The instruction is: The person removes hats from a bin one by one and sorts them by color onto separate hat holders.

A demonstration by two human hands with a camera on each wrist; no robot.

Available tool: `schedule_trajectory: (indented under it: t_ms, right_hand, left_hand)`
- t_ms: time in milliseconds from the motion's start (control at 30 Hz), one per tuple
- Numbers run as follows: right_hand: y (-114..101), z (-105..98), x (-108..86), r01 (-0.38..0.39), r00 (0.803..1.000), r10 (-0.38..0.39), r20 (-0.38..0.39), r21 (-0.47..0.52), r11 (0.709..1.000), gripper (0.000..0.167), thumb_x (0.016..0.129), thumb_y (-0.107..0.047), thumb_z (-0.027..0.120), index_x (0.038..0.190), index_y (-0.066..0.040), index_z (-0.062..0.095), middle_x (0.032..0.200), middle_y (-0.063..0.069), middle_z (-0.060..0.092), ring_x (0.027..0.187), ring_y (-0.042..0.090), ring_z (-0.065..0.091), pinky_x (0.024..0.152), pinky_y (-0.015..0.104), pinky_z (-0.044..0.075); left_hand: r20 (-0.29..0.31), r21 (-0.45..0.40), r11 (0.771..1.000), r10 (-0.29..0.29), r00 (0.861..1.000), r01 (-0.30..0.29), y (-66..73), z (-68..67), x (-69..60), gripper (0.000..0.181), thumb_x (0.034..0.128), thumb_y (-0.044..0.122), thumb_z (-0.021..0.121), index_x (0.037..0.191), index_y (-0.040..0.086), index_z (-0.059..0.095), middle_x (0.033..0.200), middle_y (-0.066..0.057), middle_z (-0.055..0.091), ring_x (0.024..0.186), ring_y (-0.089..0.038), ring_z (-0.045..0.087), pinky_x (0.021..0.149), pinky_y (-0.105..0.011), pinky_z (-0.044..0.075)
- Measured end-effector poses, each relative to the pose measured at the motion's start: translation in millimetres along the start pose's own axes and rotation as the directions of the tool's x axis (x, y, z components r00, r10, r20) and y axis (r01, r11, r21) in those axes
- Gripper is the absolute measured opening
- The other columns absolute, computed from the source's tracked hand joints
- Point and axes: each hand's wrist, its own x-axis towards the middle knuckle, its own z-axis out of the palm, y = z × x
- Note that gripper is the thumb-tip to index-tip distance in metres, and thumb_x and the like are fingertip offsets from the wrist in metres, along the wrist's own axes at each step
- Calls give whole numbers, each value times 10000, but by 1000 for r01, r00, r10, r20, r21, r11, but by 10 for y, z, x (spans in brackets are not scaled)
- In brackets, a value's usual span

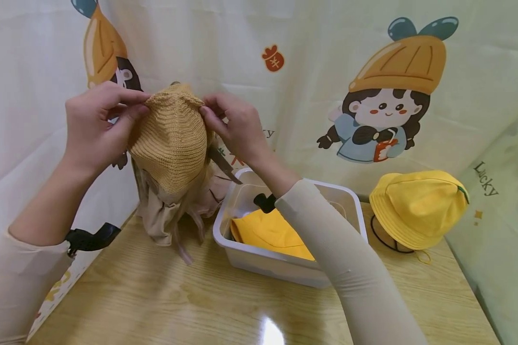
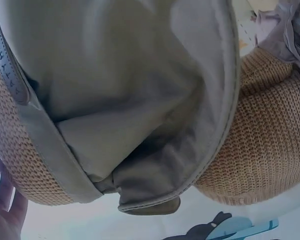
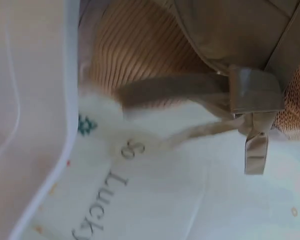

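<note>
Both left hand [image 1: 96, 120] and right hand [image 1: 237, 120] pinch the knitted hat [image 1: 172, 143]. Its long axis runs near vertical, tapered end downward.

Bright and diffuse in the head view, white glare on the wooden table [image 1: 198, 302], greyer and dimmer in the left wrist view, shadowed within folded khaki cloth [image 2: 135, 120], hazy in the right wrist view, blurred along a strap [image 3: 170, 90]
</note>
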Motion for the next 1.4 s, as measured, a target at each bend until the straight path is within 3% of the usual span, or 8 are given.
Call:
schedule_trajectory:
  t_ms: [200,467,567,667,800,1067,1400]
  right_hand:
    - [52,-65,24,51,998,-46,38,-135,990,213,1031,-187,560,1021,-9,677,912,61,657,828,138,603,756,227,496]
    - [119,-12,-8,-4,998,13,66,-147,989,220,1033,-217,554,1036,-35,679,928,45,653,816,140,547,749,250,456]
    - [142,35,-20,-8,998,18,67,-150,989,201,1026,-203,567,1030,-40,684,910,38,648,810,132,544,747,246,452]
    - [158,79,-32,-13,998,23,64,-156,988,181,1022,-185,574,1023,-43,686,904,34,647,809,131,546,744,241,452]
    - [170,128,-46,-52,994,67,85,-174,983,198,1028,-202,564,1034,-43,683,927,38,664,827,143,566,767,243,469]
    - [186,195,-78,-93,985,121,126,-207,974,208,1032,-214,556,1050,-53,687,952,36,677,844,144,590,776,247,479]
    - [200,302,-116,-138,976,168,136,-205,969,191,1028,-213,565,1033,-70,691,939,16,667,824,124,562,753,241,459]
  left_hand:
    - [-18,61,996,71,997,-70,-89,38,10,127,916,-4,683,1001,-45,769,914,-177,735,850,88,569,788,-69,458]
    - [27,110,987,113,993,-115,-259,98,-11,124,918,-5,679,995,-66,755,918,-199,737,887,114,539,808,-48,437]
    - [30,135,986,96,995,-99,-295,111,-33,129,924,-1,673,1008,-48,759,920,-184,741,874,49,560,806,-37,418]
    - [-4,132,989,63,998,-61,-319,149,-53,113,901,-36,687,978,-35,770,899,-175,743,839,-22,552,794,-32,392]
    - [-40,118,992,44,998,-39,-372,201,-78,109,866,-80,702,928,-29,776,861,-180,740,803,-24,498,773,-56,358]
    - [7,117,991,59,998,-60,-523,220,-112,120,902,-38,682,975,-20,776,882,-172,744,813,96,441,754,-138,318]
    - [18,138,989,49,999,-51,-619,254,-164,125,907,-49,658,954,-27,772,876,-185,742,738,-91,475,774,-219,286]
